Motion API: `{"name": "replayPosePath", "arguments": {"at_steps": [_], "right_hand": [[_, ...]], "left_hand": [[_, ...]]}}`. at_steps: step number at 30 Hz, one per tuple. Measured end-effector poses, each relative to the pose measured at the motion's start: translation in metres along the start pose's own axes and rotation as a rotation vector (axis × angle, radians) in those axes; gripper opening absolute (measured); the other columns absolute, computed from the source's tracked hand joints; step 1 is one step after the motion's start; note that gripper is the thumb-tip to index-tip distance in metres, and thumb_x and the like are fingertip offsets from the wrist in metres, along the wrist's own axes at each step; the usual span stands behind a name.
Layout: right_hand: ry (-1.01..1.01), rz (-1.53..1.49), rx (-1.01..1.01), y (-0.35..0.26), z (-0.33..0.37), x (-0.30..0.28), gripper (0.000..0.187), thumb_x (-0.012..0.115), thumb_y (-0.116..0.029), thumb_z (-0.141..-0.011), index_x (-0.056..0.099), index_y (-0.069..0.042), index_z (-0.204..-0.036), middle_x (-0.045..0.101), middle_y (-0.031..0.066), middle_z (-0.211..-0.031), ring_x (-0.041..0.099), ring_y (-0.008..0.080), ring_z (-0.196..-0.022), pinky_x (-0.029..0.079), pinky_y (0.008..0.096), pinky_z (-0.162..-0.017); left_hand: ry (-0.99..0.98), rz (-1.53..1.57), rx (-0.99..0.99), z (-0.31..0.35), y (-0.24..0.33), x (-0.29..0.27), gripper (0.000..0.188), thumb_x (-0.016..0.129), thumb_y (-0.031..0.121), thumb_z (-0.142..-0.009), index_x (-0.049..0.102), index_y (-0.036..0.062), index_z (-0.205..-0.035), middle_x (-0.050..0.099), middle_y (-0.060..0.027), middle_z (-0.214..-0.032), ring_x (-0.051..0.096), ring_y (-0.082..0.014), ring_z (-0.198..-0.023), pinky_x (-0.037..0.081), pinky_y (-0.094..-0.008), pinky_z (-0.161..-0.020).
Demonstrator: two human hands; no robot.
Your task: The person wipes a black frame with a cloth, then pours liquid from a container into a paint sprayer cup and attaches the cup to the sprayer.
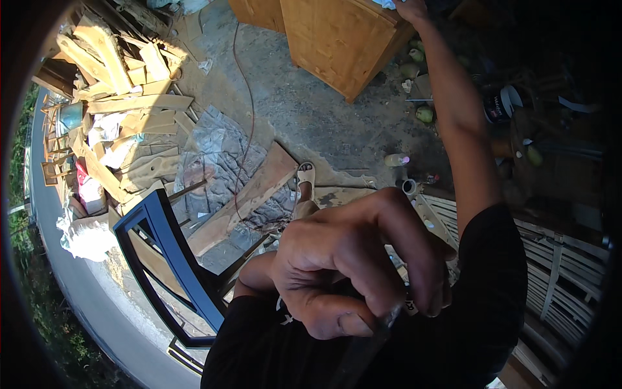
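Observation:
My left hand (353, 259) is raised close in front of me, big in the head view. Its fingers are curled, with the thumb and fingertips drawn together. A faint translucent bit shows at the fingertips, too unclear to name. My right arm stretches far forward to a wooden cabinet (337, 42) with a smooth orange-brown finish. At the picture's top edge, my right hand (411, 9) is on the cabinet's upper end, gripping a pale blue and white cloth (385, 3). The frame cuts off part of this hand and the cloth.
A heap of wood offcuts (129, 104) lies at the left. Near my foot are a crumpled grey sheet (220, 146), a plank (253, 194) and a red hose (251, 97). A dark blue frame (175, 259) stands at lower left, a bucket (502, 105) at right, slats (557, 266) at lower right.

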State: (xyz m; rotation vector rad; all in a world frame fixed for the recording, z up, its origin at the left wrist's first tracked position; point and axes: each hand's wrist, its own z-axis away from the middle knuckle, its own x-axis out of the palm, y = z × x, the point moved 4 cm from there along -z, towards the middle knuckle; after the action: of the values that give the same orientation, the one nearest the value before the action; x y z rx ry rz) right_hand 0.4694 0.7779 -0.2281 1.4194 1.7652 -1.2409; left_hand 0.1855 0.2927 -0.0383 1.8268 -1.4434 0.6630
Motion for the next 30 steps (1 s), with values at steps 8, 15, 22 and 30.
{"name": "replayPosePath", "arguments": {"at_steps": [8, 15, 22, 30], "right_hand": [[0.358, -0.747, 0.162, 0.001, 0.219, -0.027, 0.022, 0.058, -0.013, -0.105, 0.064, 0.004, -0.118, 0.07, 0.0078, -0.085, 0.064, 0.0139, -0.073, 0.051, 0.0276, -0.07], [-0.234, -0.231, 0.795, 0.076, 0.645, 0.005, 0.018, 0.065, -0.022, -0.102, 0.07, -0.006, -0.095, 0.067, 0.0154, -0.068, 0.07, 0.0286, -0.059, 0.052, 0.0406, -0.054], [-0.379, -0.039, 1.015, 0.144, 0.818, -0.049, 0.02, 0.067, -0.024, -0.095, 0.071, -0.007, -0.086, 0.069, 0.0195, -0.074, 0.067, 0.0441, -0.069, 0.05, 0.0543, -0.061], [0.139, -0.396, 0.803, 0.329, 0.592, -0.097, 0.015, 0.067, -0.019, -0.098, 0.07, -0.007, -0.107, 0.073, 0.0122, -0.076, 0.075, 0.0277, -0.071, 0.057, 0.0386, -0.063]], "left_hand": [[-0.06, 0.177, -0.313, -0.051, -0.032, -0.11, 0.028, 0.066, 0.023, -0.102, 0.069, -0.0036, -0.095, 0.067, -0.0273, -0.102, 0.071, -0.0351, -0.09, 0.058, -0.0458, -0.08], [-0.215, 0.386, -0.697, -0.038, -0.092, -0.128, 0.029, 0.058, 0.023, -0.106, 0.075, 0.0007, -0.1, 0.072, -0.0234, -0.101, 0.072, -0.0413, -0.099, 0.047, -0.06, -0.107], [-0.275, -1.127, -1.472, 0.172, -0.188, -0.291, 0.022, 0.062, 0.008, -0.101, 0.065, 0.0011, -0.122, 0.072, -0.0132, -0.115, 0.07, -0.0267, -0.11, 0.054, -0.0382, -0.091], [-0.461, -1.623, -1.681, 0.315, -0.183, -0.356, 0.086, 0.077, 0.037, -0.09, 0.032, 0.0136, -0.159, 0.038, -0.0307, -0.155, 0.041, -0.0484, -0.143, 0.039, -0.0541, -0.116]]}}
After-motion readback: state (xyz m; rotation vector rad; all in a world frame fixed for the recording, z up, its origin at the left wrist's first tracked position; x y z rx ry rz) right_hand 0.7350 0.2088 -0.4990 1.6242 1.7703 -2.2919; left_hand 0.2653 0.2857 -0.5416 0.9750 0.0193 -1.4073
